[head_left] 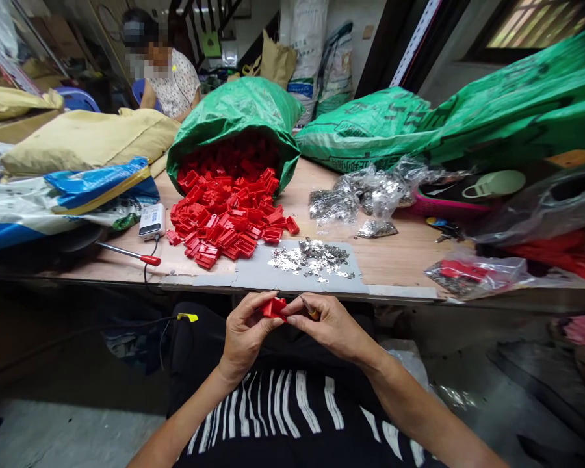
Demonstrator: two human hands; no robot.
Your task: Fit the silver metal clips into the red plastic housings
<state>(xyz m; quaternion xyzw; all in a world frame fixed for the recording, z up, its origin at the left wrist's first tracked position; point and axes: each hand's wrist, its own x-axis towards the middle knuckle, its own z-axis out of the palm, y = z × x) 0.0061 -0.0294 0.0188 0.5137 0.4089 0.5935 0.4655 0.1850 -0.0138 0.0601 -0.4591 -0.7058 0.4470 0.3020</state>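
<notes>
Just in front of the table edge, my left hand [246,331] is closed on a small red plastic housing [273,308], pinched between thumb and fingers. My right hand [329,322] meets it from the other side, its thumb and fingertips at the housing. A thin pointed tool with a yellowish handle [314,314] lies in the right hand's grip; its exact kind is unclear. Beyond the hands, a pile of small silver metal pieces [316,257] lies on a grey mat [253,273]. Behind that, many like red housings [224,221] spill from a green woven sack [244,104].
Bags of metal parts [336,205] and a pink basket [448,207] stand to the right, with green sacks [370,127] behind. At left are a white power bank [152,221], a red-tipped rod [149,260] and a beige sack [88,140]. Across the table sits another person [173,81].
</notes>
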